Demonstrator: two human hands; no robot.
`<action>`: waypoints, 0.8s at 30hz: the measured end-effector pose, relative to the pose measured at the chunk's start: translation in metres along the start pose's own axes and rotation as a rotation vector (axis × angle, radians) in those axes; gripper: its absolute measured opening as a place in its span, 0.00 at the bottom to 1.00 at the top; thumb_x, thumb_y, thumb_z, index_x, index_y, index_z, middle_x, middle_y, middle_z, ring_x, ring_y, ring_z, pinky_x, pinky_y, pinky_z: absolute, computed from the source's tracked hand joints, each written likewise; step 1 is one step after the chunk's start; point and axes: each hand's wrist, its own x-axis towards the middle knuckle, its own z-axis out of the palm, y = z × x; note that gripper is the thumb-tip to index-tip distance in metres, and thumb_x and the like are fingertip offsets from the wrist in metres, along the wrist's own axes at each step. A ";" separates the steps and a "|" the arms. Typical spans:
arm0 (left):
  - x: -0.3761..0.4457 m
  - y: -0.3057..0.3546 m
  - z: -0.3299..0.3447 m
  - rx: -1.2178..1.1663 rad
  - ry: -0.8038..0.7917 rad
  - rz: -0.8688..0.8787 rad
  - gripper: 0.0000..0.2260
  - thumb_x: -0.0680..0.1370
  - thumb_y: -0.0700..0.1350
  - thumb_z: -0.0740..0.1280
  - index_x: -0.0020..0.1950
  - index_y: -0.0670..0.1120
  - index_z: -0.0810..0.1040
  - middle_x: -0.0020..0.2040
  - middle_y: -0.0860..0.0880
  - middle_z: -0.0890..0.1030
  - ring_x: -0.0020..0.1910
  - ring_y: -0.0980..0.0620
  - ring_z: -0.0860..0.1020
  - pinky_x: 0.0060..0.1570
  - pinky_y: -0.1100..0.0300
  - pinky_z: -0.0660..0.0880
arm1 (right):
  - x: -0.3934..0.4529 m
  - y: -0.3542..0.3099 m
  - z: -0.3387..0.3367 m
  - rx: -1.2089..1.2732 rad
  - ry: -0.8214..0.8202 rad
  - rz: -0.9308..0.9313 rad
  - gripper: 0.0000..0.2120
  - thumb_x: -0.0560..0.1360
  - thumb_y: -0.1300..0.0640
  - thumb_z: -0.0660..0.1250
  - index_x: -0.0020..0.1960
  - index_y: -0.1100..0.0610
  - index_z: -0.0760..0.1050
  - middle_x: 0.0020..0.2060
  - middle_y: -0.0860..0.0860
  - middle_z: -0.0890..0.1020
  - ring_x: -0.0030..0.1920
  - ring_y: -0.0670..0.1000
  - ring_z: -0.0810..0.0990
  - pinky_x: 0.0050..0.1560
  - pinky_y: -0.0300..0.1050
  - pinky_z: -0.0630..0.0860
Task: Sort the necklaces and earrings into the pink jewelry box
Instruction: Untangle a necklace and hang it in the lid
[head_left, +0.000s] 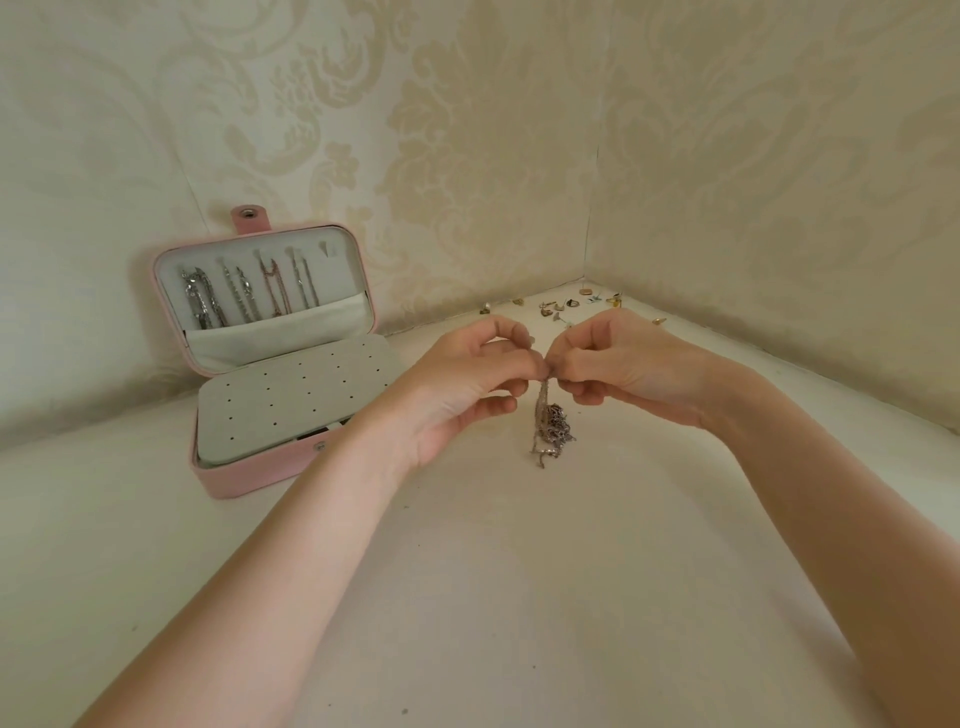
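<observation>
Both hands up over the table (467, 597), fingertips meeting at centre. Left hand (467, 382) and right hand (618, 369) each pinching the top end of a necklace (551, 421) at about the same spot, fingers curled tight, grips narrow, touching or nearly so. Prob working the clasp or teasing a tangle; too small to tell which.

Chain hanging straight down from the pinch, long axis vertical, upper end at the fingertips, lower part bunched in a knotted clump w/ loose ends trailing toward the tabletop. Can't tell if the tail touches the surface.

Pink jewelry box (249, 467) open, to the left of the grip and a bit farther back, against the wall. Lid upright w/ several necklaces already hung on hooks (249, 291); one hook at the lid's right end (328, 249) looks free. Perforated earring panel (291, 400) bare. Left hand nearer the box, so the carry likely goes leftward and up to that hook, chain kept vertical.

Earrings (571, 304) scattered in the back corner, behind right hand, well apart from the box, not yet sorted.
</observation>
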 end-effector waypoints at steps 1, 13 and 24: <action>0.000 0.000 0.000 0.022 0.014 0.013 0.11 0.72 0.34 0.68 0.41 0.49 0.72 0.31 0.54 0.76 0.28 0.58 0.70 0.29 0.68 0.71 | 0.000 0.000 0.000 0.000 0.003 -0.001 0.08 0.69 0.66 0.64 0.39 0.73 0.73 0.29 0.54 0.68 0.29 0.46 0.67 0.31 0.35 0.67; 0.001 -0.003 -0.005 0.137 0.121 0.067 0.09 0.72 0.36 0.70 0.41 0.48 0.72 0.30 0.55 0.77 0.29 0.58 0.71 0.33 0.66 0.70 | 0.000 0.006 -0.002 0.104 0.111 -0.043 0.01 0.69 0.65 0.71 0.39 0.62 0.80 0.27 0.46 0.77 0.30 0.45 0.68 0.32 0.33 0.68; 0.004 -0.010 -0.002 0.285 0.152 0.058 0.05 0.72 0.37 0.70 0.43 0.46 0.78 0.28 0.53 0.77 0.26 0.60 0.73 0.32 0.68 0.75 | 0.007 0.010 0.014 0.062 0.173 0.024 0.12 0.71 0.67 0.63 0.31 0.57 0.75 0.29 0.52 0.69 0.30 0.47 0.65 0.33 0.36 0.65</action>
